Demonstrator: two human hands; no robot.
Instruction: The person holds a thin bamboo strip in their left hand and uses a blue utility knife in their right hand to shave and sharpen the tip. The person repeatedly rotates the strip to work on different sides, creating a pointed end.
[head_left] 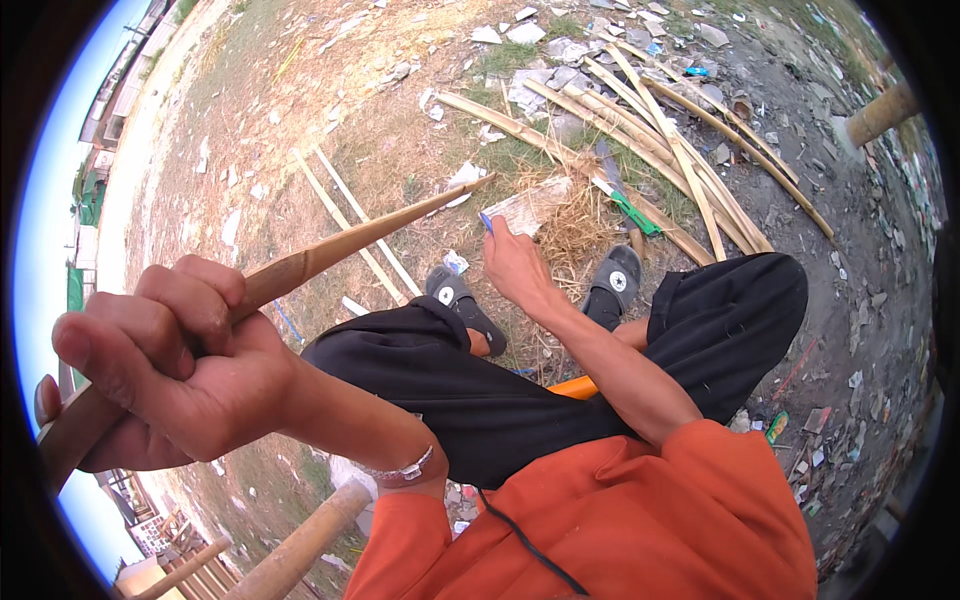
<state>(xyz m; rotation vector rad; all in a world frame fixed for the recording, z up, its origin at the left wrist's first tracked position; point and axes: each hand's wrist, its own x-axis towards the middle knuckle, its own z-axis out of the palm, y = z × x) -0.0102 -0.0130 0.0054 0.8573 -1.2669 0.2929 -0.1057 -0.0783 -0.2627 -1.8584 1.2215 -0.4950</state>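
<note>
Bamboo strip (350, 243) slants through the left grip (225, 375).

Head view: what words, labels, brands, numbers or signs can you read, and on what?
No word or number is legible.
Dark grey slide sandals: round white badges with dark star shapes, no readable lettering.
Crumpled whitish sheet by the right hand: faint marks, too blurred to read.
Long tan bamboo strip in the left hand: no lettering visible.
</note>
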